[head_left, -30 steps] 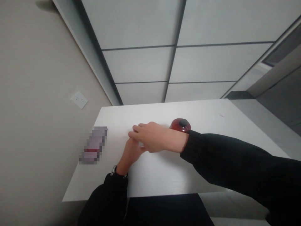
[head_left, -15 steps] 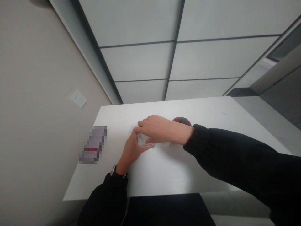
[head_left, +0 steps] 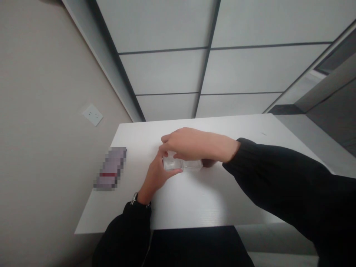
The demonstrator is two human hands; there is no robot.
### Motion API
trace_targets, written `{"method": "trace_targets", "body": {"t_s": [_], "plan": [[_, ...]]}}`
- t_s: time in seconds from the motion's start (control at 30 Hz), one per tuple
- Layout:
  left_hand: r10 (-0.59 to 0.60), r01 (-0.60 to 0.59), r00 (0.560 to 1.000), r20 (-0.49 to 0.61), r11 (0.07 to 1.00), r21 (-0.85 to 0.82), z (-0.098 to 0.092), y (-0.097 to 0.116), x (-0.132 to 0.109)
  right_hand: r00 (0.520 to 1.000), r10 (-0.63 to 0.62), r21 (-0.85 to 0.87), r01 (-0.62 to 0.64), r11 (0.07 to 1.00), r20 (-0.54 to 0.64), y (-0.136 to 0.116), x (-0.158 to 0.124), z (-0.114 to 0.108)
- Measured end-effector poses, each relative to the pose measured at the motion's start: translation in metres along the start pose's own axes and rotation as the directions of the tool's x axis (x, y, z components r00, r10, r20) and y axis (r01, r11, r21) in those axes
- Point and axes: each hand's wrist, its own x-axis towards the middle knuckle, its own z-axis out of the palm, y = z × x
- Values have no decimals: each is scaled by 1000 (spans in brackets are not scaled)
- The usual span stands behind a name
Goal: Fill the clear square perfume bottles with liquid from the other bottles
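Note:
My left hand (head_left: 157,170) is wrapped around the left end of a clear, see-through box (head_left: 172,163), its thumb along the near side. My right hand (head_left: 187,142) arches over the box from the right. Its fingers are bent down at the far left corner, by my left fingertips, and what they hold, if anything, is hidden. A second clear, box-like piece (head_left: 192,165) sits against the right end of the first. Beside that lies a dark red, rounded thing (head_left: 208,162), partly covered by my right wrist.
The white table (head_left: 183,204) stands against a wall with a socket (head_left: 93,115) on the left and white panelled doors (head_left: 167,74) behind. A blurred-out purplish item with a red band (head_left: 111,168) lies at the table's left edge. A thin sliver (head_left: 264,134) lies at the right.
My right wrist and forearm have shifted slightly away from me and to the right, uncovering more of the clear boxes and the near side of the dark red thing. My left hand stays in place.

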Motion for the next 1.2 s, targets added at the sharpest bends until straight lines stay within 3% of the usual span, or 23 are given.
{"method": "trace_targets", "body": {"t_s": [0.17,0.83,0.93,1.07,1.2], "plan": [[-22,24,999,44,999,-32,-2,5,-1,998,55,56,-54,997,-21,6,-11,-15],[-71,76,994,80,996,-56,-7,16,-2,984,159,97,-152,984,-77,7,-19,-6],[-81,86,993,92,994,-59,-8,17,-3,983,168,272,-142,952,-73,24,-23,-5],[-112,119,988,104,991,-63,-9,17,-5,971,223,525,-143,839,-91,66,-37,-1],[-146,155,982,119,986,-68,-9,15,-5,952,279,649,-135,749,-125,117,-41,23]]}}
